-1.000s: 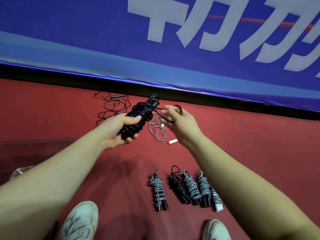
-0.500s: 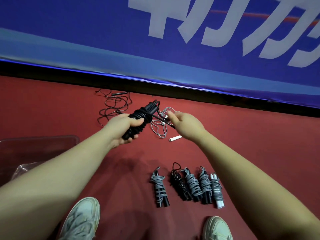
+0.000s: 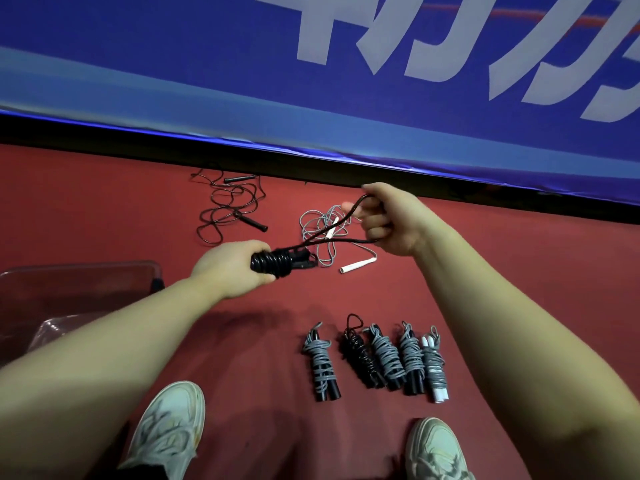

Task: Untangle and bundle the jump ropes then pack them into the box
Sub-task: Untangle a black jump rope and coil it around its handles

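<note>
My left hand (image 3: 228,268) grips a black jump rope bundle (image 3: 277,263), cord coiled round its handles. A loop of that black cord (image 3: 332,233) runs up and right into my right hand (image 3: 388,220), whose curled fingers hold it taut. On the red floor behind lie a loose black rope (image 3: 228,206) and a loose grey rope with white handles (image 3: 325,230). Several finished bundles (image 3: 375,358), grey and black, lie in a row between my feet. A clear plastic box (image 3: 79,271) sits at the left, partly hidden by my left arm.
A blue banner wall (image 3: 311,98) with white lettering closes off the far side, a dark gap at its foot. My two pale sneakers (image 3: 169,431) stand at the bottom edge. Crumpled clear plastic (image 3: 52,330) lies in the box.
My right hand has pulled away to the right and up, drawing a loop of cord out from the bundle. My left hand has turned the bundle lower and more level.
</note>
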The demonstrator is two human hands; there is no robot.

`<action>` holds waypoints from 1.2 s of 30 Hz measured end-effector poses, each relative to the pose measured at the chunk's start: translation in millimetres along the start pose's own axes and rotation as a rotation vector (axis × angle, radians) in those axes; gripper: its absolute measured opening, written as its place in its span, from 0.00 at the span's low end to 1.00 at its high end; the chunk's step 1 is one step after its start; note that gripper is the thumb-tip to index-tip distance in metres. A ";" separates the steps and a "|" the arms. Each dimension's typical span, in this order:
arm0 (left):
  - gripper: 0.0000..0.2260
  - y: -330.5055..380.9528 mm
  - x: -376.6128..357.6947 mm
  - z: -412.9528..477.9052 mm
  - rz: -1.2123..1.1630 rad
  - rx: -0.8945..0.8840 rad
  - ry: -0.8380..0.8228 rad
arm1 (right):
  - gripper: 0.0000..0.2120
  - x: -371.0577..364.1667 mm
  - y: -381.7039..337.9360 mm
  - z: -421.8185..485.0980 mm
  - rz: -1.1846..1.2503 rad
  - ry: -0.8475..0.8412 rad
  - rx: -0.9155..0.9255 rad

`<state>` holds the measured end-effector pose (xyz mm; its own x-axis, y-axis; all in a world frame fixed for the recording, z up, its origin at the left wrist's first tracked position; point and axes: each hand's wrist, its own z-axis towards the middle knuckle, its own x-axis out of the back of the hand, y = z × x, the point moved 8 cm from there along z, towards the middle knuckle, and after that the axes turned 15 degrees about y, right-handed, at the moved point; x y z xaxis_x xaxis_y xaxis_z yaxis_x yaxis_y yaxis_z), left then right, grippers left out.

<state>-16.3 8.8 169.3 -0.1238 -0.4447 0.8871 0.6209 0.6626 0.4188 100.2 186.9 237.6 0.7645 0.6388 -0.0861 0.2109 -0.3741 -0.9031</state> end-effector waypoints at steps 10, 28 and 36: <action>0.20 -26.2 17.9 20.5 -0.203 0.293 0.170 | 0.12 -22.7 40.2 -8.7 -0.711 -0.062 0.170; 0.21 -3.8 19.3 19.4 0.008 0.039 0.183 | 0.18 -33.5 2.9 -18.3 -1.042 0.097 0.718; 0.22 22.1 14.0 10.7 0.047 -0.274 0.134 | 0.15 -0.5 -11.8 -5.4 -0.548 0.117 0.278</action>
<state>-12.6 23.6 193.1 0.0018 -0.5054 0.8629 0.8112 0.5054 0.2943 100.7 187.3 250.6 0.6550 0.6044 0.4535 0.4371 0.1865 -0.8799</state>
